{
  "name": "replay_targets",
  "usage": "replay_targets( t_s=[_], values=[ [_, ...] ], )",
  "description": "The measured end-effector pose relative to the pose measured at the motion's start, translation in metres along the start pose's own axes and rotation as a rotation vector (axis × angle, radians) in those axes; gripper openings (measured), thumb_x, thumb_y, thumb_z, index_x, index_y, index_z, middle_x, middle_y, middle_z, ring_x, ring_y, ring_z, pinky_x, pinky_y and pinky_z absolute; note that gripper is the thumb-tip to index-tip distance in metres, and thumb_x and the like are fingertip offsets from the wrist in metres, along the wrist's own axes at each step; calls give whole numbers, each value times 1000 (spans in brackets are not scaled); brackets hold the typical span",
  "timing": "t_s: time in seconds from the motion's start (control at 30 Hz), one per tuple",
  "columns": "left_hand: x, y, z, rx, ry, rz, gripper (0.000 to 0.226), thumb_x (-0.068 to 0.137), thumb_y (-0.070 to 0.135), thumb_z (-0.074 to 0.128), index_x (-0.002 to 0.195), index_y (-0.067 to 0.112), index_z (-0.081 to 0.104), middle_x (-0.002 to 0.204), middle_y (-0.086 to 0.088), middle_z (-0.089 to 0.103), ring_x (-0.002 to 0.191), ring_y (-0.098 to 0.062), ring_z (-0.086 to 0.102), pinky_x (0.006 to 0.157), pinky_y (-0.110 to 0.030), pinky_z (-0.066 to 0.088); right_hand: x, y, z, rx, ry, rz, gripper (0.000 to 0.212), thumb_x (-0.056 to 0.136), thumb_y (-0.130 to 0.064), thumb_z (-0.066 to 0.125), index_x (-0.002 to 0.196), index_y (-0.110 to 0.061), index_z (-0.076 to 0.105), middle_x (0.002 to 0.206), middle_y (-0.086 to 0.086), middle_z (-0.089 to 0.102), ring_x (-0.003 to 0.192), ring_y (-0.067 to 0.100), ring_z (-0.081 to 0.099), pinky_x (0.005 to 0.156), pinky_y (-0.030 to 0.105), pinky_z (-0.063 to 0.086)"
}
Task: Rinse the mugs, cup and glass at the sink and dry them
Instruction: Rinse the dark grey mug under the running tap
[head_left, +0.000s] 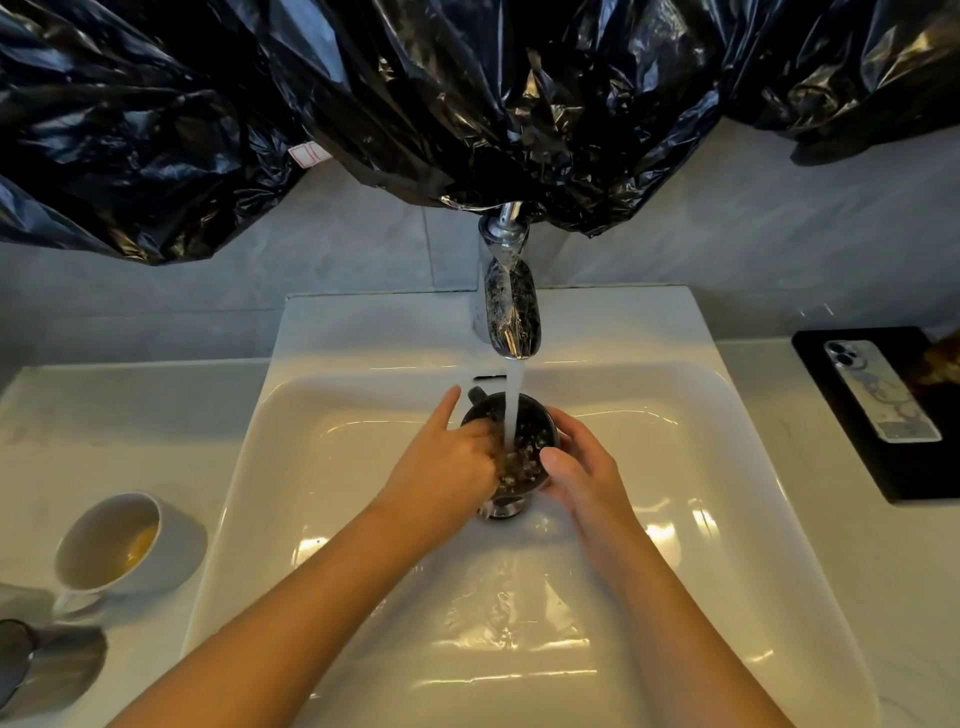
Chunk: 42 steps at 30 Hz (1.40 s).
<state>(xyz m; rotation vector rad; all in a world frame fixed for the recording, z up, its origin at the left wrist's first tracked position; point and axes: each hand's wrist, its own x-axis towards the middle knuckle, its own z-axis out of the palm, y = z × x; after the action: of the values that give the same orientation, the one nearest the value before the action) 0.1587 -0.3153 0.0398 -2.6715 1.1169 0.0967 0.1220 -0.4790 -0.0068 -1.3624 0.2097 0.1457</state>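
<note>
Sitting low over the drain of the sink, the black mug catches the water falling from the faucet, its handle pointing to the far left. The right hand wraps round the mug's right wall, thumb on the rim. The left hand dips its fingers inside, forefinger straight outside the rim; splashing water hides whether they grip. On the counter to the left stands a white mug with yellowish dregs, and nearer, a blurred grey cup. To the right, a phone lies on a black tray.
</note>
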Motion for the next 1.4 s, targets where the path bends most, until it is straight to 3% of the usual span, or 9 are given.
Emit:
replay_targets(
  t_s=[0.07, 0.2, 0.37, 0.47, 0.63, 0.77, 1.03, 1.23, 1.4],
  values=[
    [1, 1, -7, 37, -1, 15, 25, 90, 14, 57, 111, 20, 69, 116, -1, 67, 124, -19, 51, 118, -57, -5, 0, -1, 1, -7, 3, 4, 59, 67, -42, 66, 125, -31, 59, 121, 4, 66, 109, 18, 67, 80, 29, 58],
    [-3, 12, -15, -33, 199, -42, 25, 61, 7, 78, 81, 22, 73, 68, 3, 71, 74, -18, 70, 118, -53, 16, -2, -1, 3, 42, 88, -36, 65, 64, -46, 68, 127, -31, 58, 127, 2, 63, 114, 20, 65, 91, 39, 57],
    [-3, 28, -1, -289, 402, -80, 14, 73, 11, 73, 77, 23, 67, 63, 8, 67, 66, -15, 66, 121, -38, 1, -3, 1, 9, 134, 66, -17, 68, 63, -39, 72, 128, -29, 56, 125, 9, 63, 108, 24, 68, 81, 38, 56],
    [-3, 22, 4, -232, 284, -117, 16, 79, 21, 72, 94, 27, 69, 79, 7, 73, 80, -16, 69, 118, -52, 16, -2, 2, 5, 102, 53, 12, 65, 61, -41, 72, 124, -30, 59, 126, 12, 62, 106, 25, 68, 79, 38, 58],
    [4, 10, 10, -79, 45, -61, 32, 94, 22, 53, 125, 24, 61, 126, 0, 63, 124, -19, 51, 119, -46, 14, -3, 0, 2, 51, 36, 3, 68, 59, -42, 71, 124, -28, 58, 124, 14, 61, 106, 26, 68, 81, 40, 60],
    [4, 15, 3, -165, 190, -55, 33, 64, 15, 80, 95, 24, 74, 88, 4, 73, 84, -17, 67, 78, -24, 50, -2, -1, 3, 62, 9, 2, 65, 60, -44, 70, 122, -28, 57, 118, 16, 61, 96, 20, 71, 72, 32, 59],
    [-1, 33, 14, -311, 209, -176, 24, 54, 20, 89, 70, 24, 71, 61, 6, 66, 55, -14, 62, 45, -24, 50, 1, 2, 5, 39, 4, 14, 63, 62, -46, 71, 122, -30, 58, 120, 8, 66, 106, 20, 68, 79, 30, 56],
    [-3, 21, 8, -309, 174, -196, 41, 69, 36, 81, 106, 24, 70, 103, 2, 68, 92, -20, 65, 64, -33, 53, 1, 2, 2, 9, -12, 19, 58, 62, -43, 68, 118, -29, 61, 116, 11, 67, 105, 26, 68, 84, 37, 58],
    [-2, 26, 0, -312, 81, -103, 30, 93, 17, 50, 122, 26, 55, 117, 2, 62, 103, -20, 58, 81, -30, 44, 0, -1, -1, -88, -48, 13, 59, 60, -51, 66, 117, -35, 60, 118, 4, 65, 107, 21, 66, 82, 32, 58]
  ],
)
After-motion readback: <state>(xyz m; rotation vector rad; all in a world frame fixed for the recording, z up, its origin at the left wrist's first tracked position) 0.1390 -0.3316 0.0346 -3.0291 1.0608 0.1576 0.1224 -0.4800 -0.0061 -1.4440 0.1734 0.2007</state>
